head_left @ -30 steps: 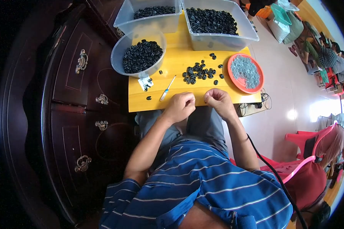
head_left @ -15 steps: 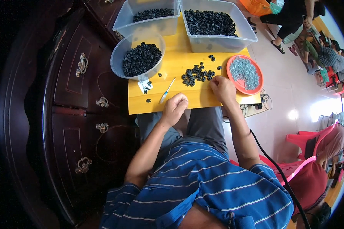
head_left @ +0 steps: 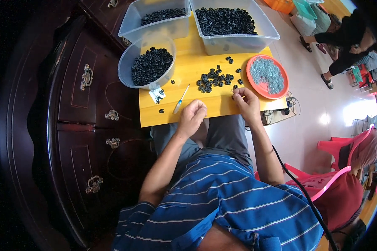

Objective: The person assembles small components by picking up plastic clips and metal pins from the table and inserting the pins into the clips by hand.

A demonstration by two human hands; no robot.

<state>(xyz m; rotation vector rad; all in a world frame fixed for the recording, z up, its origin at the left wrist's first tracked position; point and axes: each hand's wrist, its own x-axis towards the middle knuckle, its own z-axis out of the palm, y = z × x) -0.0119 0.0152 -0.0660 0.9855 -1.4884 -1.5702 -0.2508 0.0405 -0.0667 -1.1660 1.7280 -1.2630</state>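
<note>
My right hand [head_left: 248, 105] is pinched at the table's right side, thumb and forefinger together, with a small black ring-shaped part [head_left: 233, 96] just showing at the fingertips. Just beyond it lies a loose heap of small black parts [head_left: 214, 79] with holes through them. Over the table's front edge my left hand [head_left: 192, 118] is closed, its fingers curled together; whatever it holds is hidden. A thin screwdriver [head_left: 180, 100] with a pale blue handle lies left of that hand. Right of the heap, a red round tray [head_left: 250, 79] carries many small silvery metal pieces.
A round clear tub [head_left: 123, 69] and two clear rectangular bins [head_left: 222, 46], [head_left: 127, 31] hold black parts along the yellow table's left and far sides. A dark wooden cabinet [head_left: 77, 138] stands left. Pink chairs [head_left: 326, 184] and people are at right; a black cable [head_left: 293, 178] passes my right arm.
My right hand has drawn back slightly from the heap and turned, fingertips now pinched. The left hand stays nearly still. A person in dark clothes has moved in the background.
</note>
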